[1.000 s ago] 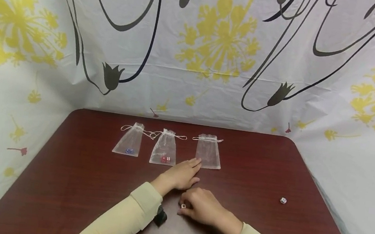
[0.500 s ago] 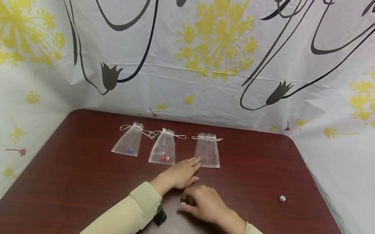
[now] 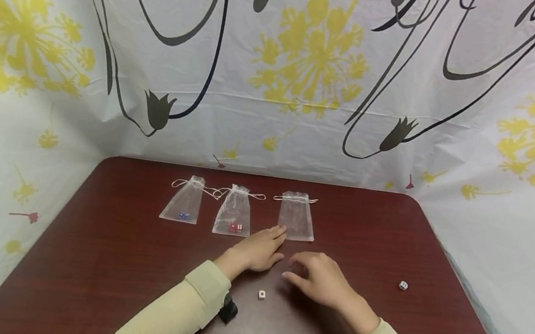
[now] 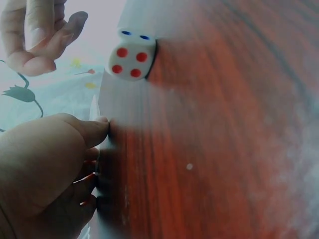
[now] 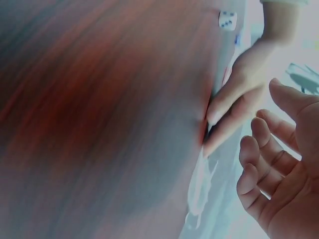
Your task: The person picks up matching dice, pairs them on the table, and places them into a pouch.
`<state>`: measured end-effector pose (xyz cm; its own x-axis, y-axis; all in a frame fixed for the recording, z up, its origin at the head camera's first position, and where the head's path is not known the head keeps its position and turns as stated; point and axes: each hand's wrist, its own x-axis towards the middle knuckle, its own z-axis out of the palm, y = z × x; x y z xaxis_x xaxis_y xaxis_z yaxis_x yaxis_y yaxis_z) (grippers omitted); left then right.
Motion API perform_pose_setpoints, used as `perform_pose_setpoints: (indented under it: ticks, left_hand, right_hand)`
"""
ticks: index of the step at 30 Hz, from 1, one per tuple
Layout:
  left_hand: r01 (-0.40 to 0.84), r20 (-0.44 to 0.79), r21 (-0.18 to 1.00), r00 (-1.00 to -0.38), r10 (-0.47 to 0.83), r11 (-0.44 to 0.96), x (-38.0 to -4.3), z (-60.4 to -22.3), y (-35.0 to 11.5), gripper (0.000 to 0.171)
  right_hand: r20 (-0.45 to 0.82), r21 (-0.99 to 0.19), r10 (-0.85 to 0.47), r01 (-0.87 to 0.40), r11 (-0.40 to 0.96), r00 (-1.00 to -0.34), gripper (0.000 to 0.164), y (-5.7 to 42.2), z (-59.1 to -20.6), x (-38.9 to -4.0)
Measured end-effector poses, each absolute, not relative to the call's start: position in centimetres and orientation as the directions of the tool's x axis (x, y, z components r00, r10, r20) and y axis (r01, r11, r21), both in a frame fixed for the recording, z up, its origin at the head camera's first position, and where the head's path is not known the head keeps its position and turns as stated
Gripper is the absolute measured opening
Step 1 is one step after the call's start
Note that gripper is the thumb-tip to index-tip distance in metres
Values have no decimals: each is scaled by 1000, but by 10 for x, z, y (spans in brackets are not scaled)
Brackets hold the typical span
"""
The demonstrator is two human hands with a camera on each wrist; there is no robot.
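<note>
My left hand (image 3: 254, 249) lies on the table with its fingers stretched out, the fingertips at the lower left corner of the right-hand sheer drawstring bag (image 3: 297, 219). A white die (image 3: 262, 295) sits on the table just below it; in the left wrist view this die (image 4: 129, 62) shows red and blue dots. To the right of the die, my right hand (image 3: 325, 283) hovers with loosely bent fingers and holds nothing. In the right wrist view, its thumb and fingers (image 5: 269, 164) are spread apart.
Two more drawstring bags lie further left: one bag (image 3: 188, 199) contains blue dice (image 3: 184, 216), the other bag (image 3: 235, 208) red dice (image 3: 236, 228). Another white die (image 3: 403, 285) rests at the right of the dark red table (image 3: 97, 268). A patterned cloth (image 3: 279, 78) hangs behind.
My right hand has let go of the white die, leaving it on the table, and has moved up and to the right. The left hand has stayed in place.
</note>
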<state>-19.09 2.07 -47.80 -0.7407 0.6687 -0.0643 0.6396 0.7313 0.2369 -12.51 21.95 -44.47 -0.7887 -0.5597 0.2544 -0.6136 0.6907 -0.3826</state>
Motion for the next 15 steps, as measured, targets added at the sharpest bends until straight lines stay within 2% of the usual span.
perform_pose_setpoints:
  ticks: [7,15]
  left_hand:
    - [639,-60,238,-742,667,732,-192,-480,21,59]
    - [641,-63,238,-739,670,730,-193,-481,21,59]
  right_hand:
    - [288,-445,-506,-582,681,-813,17,244,-445,-125]
    - [332,-463,-442,-552,694,-833,17,274,-443,-124]
